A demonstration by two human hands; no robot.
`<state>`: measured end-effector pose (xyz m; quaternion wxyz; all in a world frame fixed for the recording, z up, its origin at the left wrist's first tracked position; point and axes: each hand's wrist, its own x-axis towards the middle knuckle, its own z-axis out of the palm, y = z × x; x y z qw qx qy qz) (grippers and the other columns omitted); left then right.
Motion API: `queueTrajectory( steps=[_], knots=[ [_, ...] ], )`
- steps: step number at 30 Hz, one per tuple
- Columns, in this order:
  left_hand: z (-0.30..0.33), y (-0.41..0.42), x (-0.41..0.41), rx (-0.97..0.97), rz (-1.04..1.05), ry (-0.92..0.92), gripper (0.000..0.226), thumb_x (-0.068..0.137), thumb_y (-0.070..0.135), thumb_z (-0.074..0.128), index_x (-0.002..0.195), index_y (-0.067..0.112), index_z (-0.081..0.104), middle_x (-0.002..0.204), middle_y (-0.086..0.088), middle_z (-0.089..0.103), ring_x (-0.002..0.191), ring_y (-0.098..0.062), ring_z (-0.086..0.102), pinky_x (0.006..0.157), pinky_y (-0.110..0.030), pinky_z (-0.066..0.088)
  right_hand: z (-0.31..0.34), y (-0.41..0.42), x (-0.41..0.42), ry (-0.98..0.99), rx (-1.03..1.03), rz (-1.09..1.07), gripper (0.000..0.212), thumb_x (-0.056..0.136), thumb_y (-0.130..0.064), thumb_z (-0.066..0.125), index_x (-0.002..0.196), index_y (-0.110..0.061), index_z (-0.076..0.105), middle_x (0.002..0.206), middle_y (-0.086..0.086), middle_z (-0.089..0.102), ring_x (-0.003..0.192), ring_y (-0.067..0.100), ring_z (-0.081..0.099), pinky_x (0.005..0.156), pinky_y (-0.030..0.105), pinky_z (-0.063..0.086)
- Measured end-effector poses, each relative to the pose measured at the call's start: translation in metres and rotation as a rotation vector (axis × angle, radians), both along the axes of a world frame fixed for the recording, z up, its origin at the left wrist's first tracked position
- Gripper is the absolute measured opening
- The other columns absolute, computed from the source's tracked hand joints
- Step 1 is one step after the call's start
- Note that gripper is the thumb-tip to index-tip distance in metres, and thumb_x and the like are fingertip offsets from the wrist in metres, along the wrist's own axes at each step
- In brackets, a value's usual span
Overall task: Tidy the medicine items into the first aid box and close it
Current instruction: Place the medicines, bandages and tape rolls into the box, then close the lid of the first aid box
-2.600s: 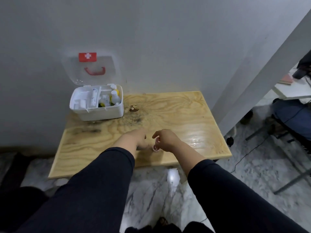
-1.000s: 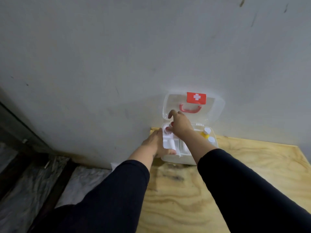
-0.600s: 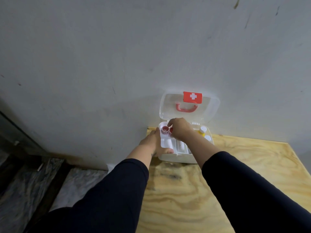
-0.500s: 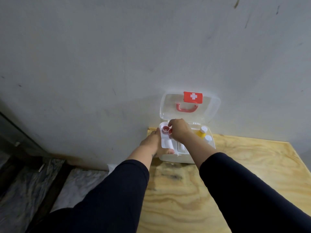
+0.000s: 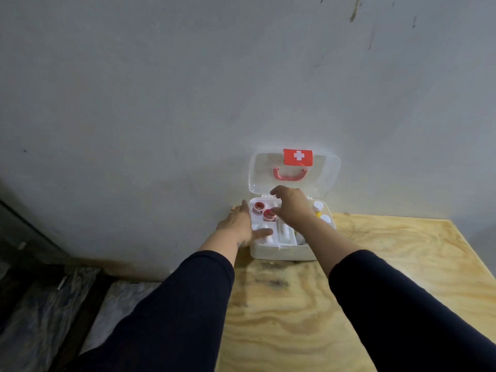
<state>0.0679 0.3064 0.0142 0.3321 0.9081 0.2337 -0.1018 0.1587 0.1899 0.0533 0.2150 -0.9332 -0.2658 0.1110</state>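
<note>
Two red-capped jars (image 5: pixel 263 210) sit in the first aid box (image 5: pixel 281 252), back-left corner of tabletop (image 5: pixel 375 264). Left hand (image 5: pixel 241 226) open, steadying its side; right hand (image 5: pixel 291 208) open, empty. I'd clear fingers before lowering lid (image 5: pixel 322 173).

White cross sign on red label (image 5: pixel 298 157) — first aid box lid (image 5: pixel 326 173), no readable text

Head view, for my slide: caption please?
Left hand steadies open first aid box; right hand over two red-capped items.

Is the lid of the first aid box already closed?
No, the lid stands upright against the wall, leaving the first aid box open.
</note>
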Motion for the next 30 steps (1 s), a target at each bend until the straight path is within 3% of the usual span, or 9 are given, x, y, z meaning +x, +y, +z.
queueTrajectory(
  steps=[3,7,9,14,17,24,30],
  knots=[
    [0.03,0.003,0.005,0.058,0.105,-0.073,0.092,0.091,0.061,0.045,0.155,0.018,-0.004,0.164,-0.007,0.01,0.149,-0.03,0.022,0.114,-0.048,0.029,0.015,-0.023,0.007,-0.1,0.069,-0.118,0.039,0.084,-0.019,0.069,0.121,-0.014,0.056,0.123,0.007,0.062,0.112,0.025,0.058,0.092,0.035,0.047],
    [0.07,0.008,0.02,0.191,0.119,-0.256,0.073,0.099,0.051,0.031,0.155,0.02,-0.004,0.164,-0.004,0.01,0.148,-0.028,0.022,0.112,-0.047,0.032,0.036,-0.049,0.018,-0.298,0.122,-0.325,0.037,0.085,-0.019,0.068,0.116,-0.012,0.048,0.122,0.009,0.05,0.113,0.028,0.048,0.084,0.033,0.042],
    [0.082,0.011,0.03,0.232,0.092,-0.31,0.067,0.1,0.049,0.029,0.155,0.021,0.003,0.163,-0.005,0.016,0.146,-0.028,0.026,0.11,-0.047,0.034,0.045,-0.053,0.027,-0.375,0.111,-0.374,0.047,0.084,-0.022,0.069,0.122,-0.015,0.044,0.127,0.011,0.045,0.113,0.03,0.045,0.09,0.034,0.041],
    [0.089,0.008,0.048,0.204,0.059,-0.325,0.057,0.101,0.048,0.026,0.152,0.023,0.024,0.157,-0.007,0.029,0.14,-0.028,0.037,0.107,-0.045,0.038,0.056,-0.04,0.049,-0.174,0.202,-0.374,0.071,0.079,-0.04,0.072,0.138,-0.029,0.034,0.141,0.016,0.035,0.119,0.038,0.051,0.099,0.043,0.044],
    [0.087,0.002,0.047,0.168,0.066,-0.32,0.057,0.101,0.047,0.027,0.153,0.025,0.019,0.159,-0.005,0.024,0.141,-0.028,0.037,0.105,-0.043,0.039,0.053,-0.035,0.051,-0.117,0.271,-0.36,0.068,0.079,-0.043,0.071,0.137,-0.027,0.039,0.138,0.014,0.041,0.114,0.037,0.056,0.097,0.042,0.047],
    [0.077,-0.017,0.016,0.22,0.055,-0.331,0.06,0.101,0.045,0.03,0.155,0.028,0.008,0.164,0.0,0.009,0.146,-0.026,0.028,0.11,-0.045,0.039,0.039,-0.059,0.026,-0.131,0.353,-0.305,0.063,0.079,-0.046,0.07,0.133,-0.027,0.044,0.146,0.012,0.034,0.123,0.033,0.051,0.1,0.043,0.048],
    [0.053,-0.049,-0.029,0.357,0.0,-0.237,0.067,0.101,0.047,0.028,0.154,0.026,-0.007,0.165,-0.002,-0.008,0.152,-0.022,0.009,0.124,-0.045,0.011,0.019,-0.09,-0.02,-0.122,0.333,-0.251,0.067,0.08,-0.041,0.071,0.139,-0.031,0.039,0.154,0.01,0.021,0.129,0.034,0.045,0.102,0.044,0.047]
  ],
)
